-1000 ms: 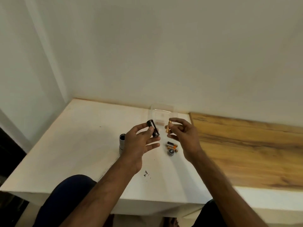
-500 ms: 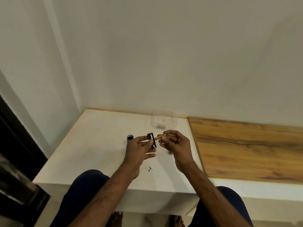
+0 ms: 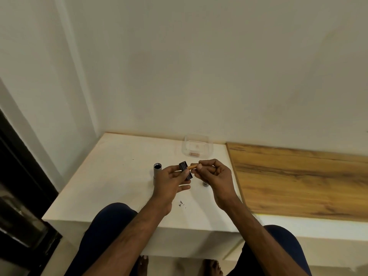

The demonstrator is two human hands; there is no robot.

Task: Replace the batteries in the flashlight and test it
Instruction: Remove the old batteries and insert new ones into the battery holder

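My left hand (image 3: pixel 171 181) grips a black cylindrical battery holder (image 3: pixel 185 170) between thumb and fingers, tilted above the white table (image 3: pixel 111 186). My right hand (image 3: pixel 214 176) pinches a copper-coloured battery (image 3: pixel 192 166), its left end touching the holder's upper part. The grey flashlight body (image 3: pixel 157 172) stands upright with its open end up, just left of my left hand. A small round flashlight cap (image 3: pixel 205 184) sits on the table, partly hidden under my right hand.
A clear plastic container (image 3: pixel 197 146) with a small item inside stands at the back of the table near the wall. A wooden surface (image 3: pixel 298 182) adjoins the table on the right. Small dark specks (image 3: pixel 181 203) lie near the front. My knees are below the table edge.
The right hand has swung the battery from upright to lying sideways and brought it against the holder. The view has shifted down and left; the loose batteries on the table are now hidden.
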